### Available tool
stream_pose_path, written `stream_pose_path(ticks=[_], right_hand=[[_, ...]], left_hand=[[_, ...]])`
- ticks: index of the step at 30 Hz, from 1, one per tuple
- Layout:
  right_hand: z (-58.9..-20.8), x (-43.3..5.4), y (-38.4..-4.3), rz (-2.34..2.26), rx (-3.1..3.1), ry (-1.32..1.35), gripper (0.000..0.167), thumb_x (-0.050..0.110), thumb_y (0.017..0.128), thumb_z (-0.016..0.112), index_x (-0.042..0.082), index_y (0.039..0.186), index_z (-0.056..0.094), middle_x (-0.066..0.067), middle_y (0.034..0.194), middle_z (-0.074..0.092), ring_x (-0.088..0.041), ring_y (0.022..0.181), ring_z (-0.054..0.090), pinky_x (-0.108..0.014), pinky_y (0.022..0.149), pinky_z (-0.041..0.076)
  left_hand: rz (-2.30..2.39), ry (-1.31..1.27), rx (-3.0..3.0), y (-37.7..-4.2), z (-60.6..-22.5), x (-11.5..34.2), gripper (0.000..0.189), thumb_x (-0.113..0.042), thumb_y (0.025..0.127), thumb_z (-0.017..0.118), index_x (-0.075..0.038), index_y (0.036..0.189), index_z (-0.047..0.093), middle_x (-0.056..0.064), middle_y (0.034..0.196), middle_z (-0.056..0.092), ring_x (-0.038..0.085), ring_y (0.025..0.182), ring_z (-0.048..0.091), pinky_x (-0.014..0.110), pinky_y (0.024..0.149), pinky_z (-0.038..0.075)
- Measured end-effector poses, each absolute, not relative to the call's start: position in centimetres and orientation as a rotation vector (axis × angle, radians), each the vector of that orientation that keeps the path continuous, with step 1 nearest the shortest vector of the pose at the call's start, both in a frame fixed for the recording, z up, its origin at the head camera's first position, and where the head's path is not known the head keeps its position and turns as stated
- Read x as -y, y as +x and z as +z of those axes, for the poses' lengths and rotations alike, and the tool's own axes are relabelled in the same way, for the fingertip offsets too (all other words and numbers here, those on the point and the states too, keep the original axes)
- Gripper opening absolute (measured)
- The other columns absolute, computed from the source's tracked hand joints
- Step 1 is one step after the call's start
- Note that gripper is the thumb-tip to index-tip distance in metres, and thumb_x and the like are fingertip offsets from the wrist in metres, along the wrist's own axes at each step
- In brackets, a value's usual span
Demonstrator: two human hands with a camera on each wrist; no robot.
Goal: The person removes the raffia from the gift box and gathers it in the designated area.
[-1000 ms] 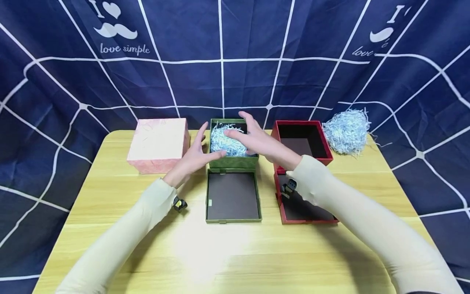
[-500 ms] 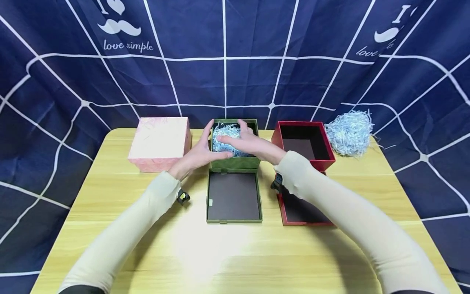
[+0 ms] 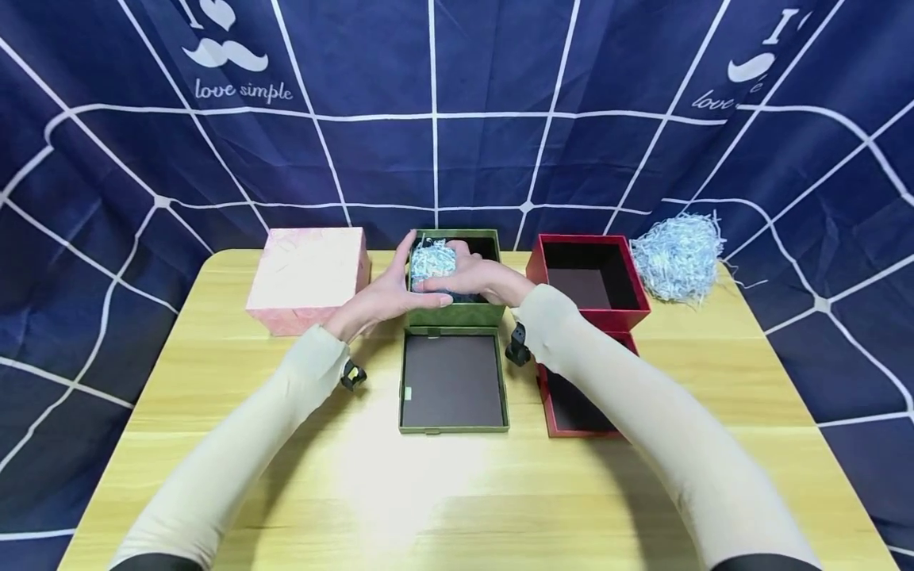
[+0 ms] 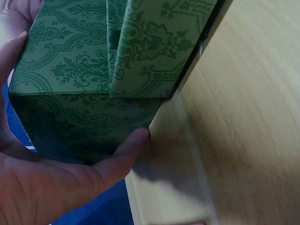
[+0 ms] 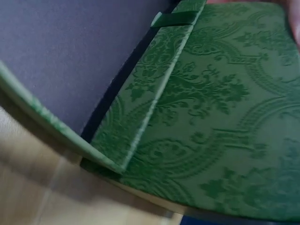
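Note:
The green patterned box (image 3: 457, 316) stands in the middle near the back of the table, its lid (image 3: 453, 382) lying open toward me. Light-blue shredded paper (image 3: 432, 258) is bunched at the left inside it. My right hand (image 3: 477, 277) reaches into the box from the right, thumb and fingers around the paper; the fingertips are hidden. My left hand (image 3: 389, 300) lies spread along the box's left side, thumb over the front rim. In the left wrist view, a straight finger (image 4: 124, 152) runs along the box's lower edge. The right wrist view shows the box's front wall and lid hinge.
To the left stands a closed pink box (image 3: 310, 270). To the right is an open red box (image 3: 588, 277), its lid (image 3: 571, 404) partly under my right sleeve. Another heap of blue shredded paper (image 3: 678, 258) sits at the far right. A dark blue curtain (image 3: 485, 159) hangs behind.
The right hand has lowered into the green box and moved left, bunching the paper toward the left wall. The left hand has closed in on the box's left side and front rim.

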State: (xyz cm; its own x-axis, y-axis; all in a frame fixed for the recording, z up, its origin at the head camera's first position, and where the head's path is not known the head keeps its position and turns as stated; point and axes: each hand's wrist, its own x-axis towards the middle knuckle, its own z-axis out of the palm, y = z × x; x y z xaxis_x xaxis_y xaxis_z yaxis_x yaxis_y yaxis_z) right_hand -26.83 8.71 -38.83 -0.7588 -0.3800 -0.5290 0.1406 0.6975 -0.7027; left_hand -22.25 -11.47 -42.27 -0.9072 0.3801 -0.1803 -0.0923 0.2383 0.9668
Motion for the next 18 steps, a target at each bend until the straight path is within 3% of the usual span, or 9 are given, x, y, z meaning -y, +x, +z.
stream_pose_path(ticks=[8,18], right_hand=[[-40.2,-8.6,-27.8,-1.167,-2.017,-0.282,0.109,0.026,0.096,0.079,0.011,0.172,0.001,-0.016,0.167,0.024,-0.028,0.144,0.035,-0.038,0.123,0.03],[-40.7,-8.1,-28.5,-1.202,-1.919,-0.407,0.109,0.018,0.097,0.075,0.013,0.174,-0.002,-0.014,0.168,0.023,-0.025,0.143,0.034,-0.036,0.122,0.031]], left_hand=[[1.693,0.269,-2.139,-22.2,-42.4,11.5,0.133,-0.029,0.092,0.09,-0.033,0.174,-0.015,0.011,0.181,-0.011,0.029,0.163,0.006,0.05,0.13,0.015],[1.692,0.257,-2.123,-22.2,-42.1,11.5,0.136,-0.029,0.092,0.091,-0.033,0.173,-0.018,0.009,0.181,-0.014,0.028,0.164,0.003,0.049,0.131,0.014]])
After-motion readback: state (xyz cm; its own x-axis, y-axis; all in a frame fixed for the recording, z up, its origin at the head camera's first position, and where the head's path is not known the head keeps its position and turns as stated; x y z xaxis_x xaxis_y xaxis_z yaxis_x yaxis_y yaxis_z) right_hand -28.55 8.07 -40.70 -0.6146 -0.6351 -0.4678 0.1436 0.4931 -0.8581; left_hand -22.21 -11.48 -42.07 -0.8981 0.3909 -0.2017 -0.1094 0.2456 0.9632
